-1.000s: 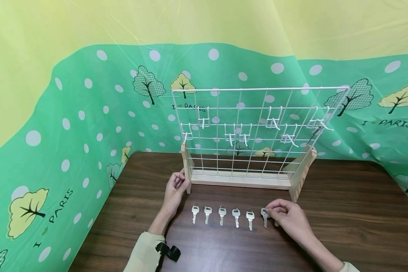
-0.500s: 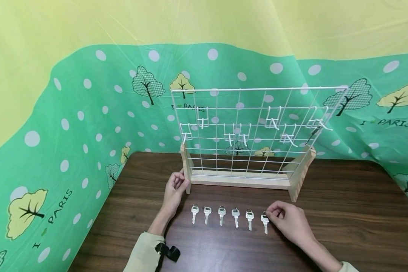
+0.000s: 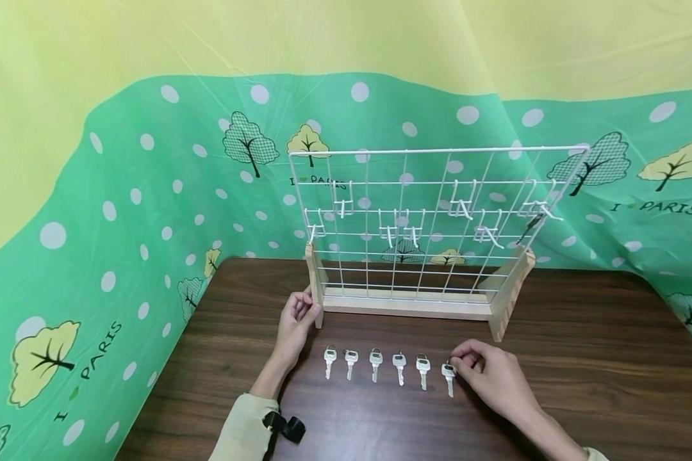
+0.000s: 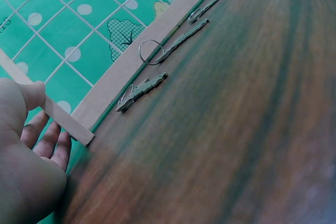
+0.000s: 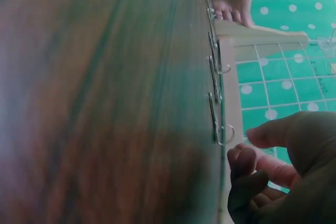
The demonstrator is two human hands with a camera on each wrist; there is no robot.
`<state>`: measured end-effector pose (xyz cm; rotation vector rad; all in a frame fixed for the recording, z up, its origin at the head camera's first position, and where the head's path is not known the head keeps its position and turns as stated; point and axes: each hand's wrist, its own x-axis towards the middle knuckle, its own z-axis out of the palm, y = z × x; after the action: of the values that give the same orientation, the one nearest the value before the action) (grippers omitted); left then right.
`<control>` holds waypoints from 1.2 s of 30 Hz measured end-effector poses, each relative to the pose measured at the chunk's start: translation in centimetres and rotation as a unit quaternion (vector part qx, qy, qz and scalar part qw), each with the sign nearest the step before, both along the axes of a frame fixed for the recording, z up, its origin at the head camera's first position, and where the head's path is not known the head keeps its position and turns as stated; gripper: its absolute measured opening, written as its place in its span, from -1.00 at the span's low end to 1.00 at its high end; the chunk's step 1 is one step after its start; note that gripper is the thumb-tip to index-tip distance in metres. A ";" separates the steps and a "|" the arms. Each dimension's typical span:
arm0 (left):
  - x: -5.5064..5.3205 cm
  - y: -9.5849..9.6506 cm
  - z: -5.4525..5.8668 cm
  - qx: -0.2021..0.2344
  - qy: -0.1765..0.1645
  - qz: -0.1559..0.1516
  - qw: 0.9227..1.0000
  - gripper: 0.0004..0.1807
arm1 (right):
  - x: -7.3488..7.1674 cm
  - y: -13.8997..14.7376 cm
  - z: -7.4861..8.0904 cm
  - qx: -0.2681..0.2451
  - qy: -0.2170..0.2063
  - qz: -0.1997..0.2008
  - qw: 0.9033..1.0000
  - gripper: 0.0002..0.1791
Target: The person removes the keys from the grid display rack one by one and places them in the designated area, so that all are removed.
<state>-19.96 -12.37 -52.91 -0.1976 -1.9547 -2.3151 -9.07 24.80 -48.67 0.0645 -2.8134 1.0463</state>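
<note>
A white wire grid rack (image 3: 403,306) with a wooden base stands on the table. My left hand (image 3: 294,326) grips its left wooden upright (image 4: 63,118), thumb on one side and fingers on the other. Several silver keys with rings lie in a row in front, including the leftmost key (image 3: 330,362) and a middle key (image 3: 375,365). My right hand (image 3: 493,378) is at the ring of the rightmost key (image 3: 448,379). In the right wrist view, a small gap shows between thumb and fingertips, with the key's ring (image 5: 229,135) just beside them.
Several white hooks, such as a front-row hook (image 3: 413,237), hang on the grid at two heights. A dark wooden table (image 3: 600,358) lies beneath. A green and yellow patterned cloth (image 3: 167,160) rises behind and to the left. A black strap (image 3: 285,426) is at the left wrist.
The rightmost key has come slightly toward me into line with the others, and more of it shows beyond my right fingers. My left hand has stayed on the upright.
</note>
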 end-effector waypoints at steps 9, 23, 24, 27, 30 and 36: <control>0.1 -0.1 -0.1 0.001 0.000 -0.001 1.000 -0.72 | -0.9 1.0 2.9 -0.067 0.102 -0.020 0.992 -0.94; -0.2 0.2 0.0 0.002 0.004 -0.012 1.000 -0.71 | -3.5 3.0 10.8 -0.210 0.208 -0.101 0.950 -0.90; -0.2 0.2 0.0 -0.001 0.005 -0.013 1.000 -0.71 | -3.6 3.1 11.1 -0.215 0.215 -0.102 0.947 -0.89; -0.2 0.1 -0.1 -0.002 0.005 -0.011 1.000 -0.71 | -4.2 3.1 12.0 -0.248 0.238 -0.092 0.935 -0.86; -0.1 -0.1 -0.2 0.000 0.004 -0.009 1.000 -0.71 | -5.0 3.1 12.5 -0.328 0.268 -0.071 0.903 -0.78; -0.1 -0.1 -0.1 0.004 0.005 -0.009 1.000 -0.71 | -6.6 3.3 13.6 -0.453 0.303 -0.047 0.837 -0.64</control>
<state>-20.09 -12.45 -52.96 -0.2255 -1.9473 -2.3276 -15.67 28.13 -35.06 0.1220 -1.5535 1.8112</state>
